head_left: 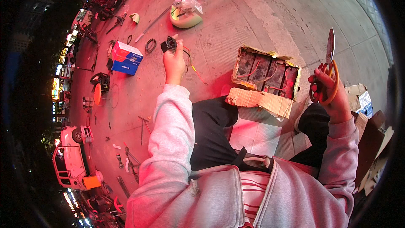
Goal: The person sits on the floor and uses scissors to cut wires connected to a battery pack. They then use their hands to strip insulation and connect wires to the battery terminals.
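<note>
My left hand (174, 66) is closed around a black plug connector (169, 44), raised ahead of me on the left. Thin red and yellow wires (193, 65) trail from it, their ends hanging free. On the right, my right hand (331, 90) grips a pair of scissors (330, 52) by its orange handles, blades pointing up and away; whether the blades are fully together I cannot tell. Between the hands, on the ground past my knees, lies a torn cardboard box (261, 101) with several dark battery blocks (276, 71) in it. Red wires run across the blocks. Neither hand touches the box.
A blue and red box (126, 59) stands to the left, beside a black coil (150, 45). Farther out is a pale green shell (185, 19) holding plastic wrap. Folded cardboard (371, 143) leans at my right. Tools (131, 158) lie near a parked white car (71, 156).
</note>
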Motion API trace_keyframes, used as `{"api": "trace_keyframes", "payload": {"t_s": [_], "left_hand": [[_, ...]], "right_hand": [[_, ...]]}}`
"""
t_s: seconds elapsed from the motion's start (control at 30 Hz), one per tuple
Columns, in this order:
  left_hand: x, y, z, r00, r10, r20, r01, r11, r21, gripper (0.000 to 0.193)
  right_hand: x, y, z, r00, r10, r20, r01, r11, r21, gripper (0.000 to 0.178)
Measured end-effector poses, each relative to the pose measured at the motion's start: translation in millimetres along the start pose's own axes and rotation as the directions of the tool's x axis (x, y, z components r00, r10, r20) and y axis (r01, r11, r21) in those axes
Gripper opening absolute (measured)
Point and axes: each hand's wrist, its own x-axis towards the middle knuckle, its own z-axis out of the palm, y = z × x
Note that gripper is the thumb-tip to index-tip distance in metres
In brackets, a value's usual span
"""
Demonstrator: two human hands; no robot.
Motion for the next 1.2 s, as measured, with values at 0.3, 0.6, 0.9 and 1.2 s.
{"api": "trace_keyframes", "payload": {"t_s": [0.3,0.6,0.9,1.2], "left_hand": [[-3,-12,5,0.994,0.059,0.088,-0.071,0.988,0.138,0.035],[-5,-23,10,0.996,-0.027,0.082,0.012,0.982,0.186,0.031],[-9,-17,10,0.984,0.026,0.175,-0.064,0.974,0.217,0.032],[-9,-23,13,0.97,0.143,0.199,-0.169,0.978,0.123,0.036]], "right_hand": [[-4,4,4,0.998,0.017,0.054,-0.016,0.999,-0.03,0.02],[-8,5,9,0.997,0.046,0.059,-0.043,0.998,-0.049,0.018],[-12,5,10,0.998,0.039,0.047,-0.036,0.998,-0.057,0.02],[-12,5,12,0.998,0.047,0.045,-0.044,0.998,-0.052,0.019]]}}
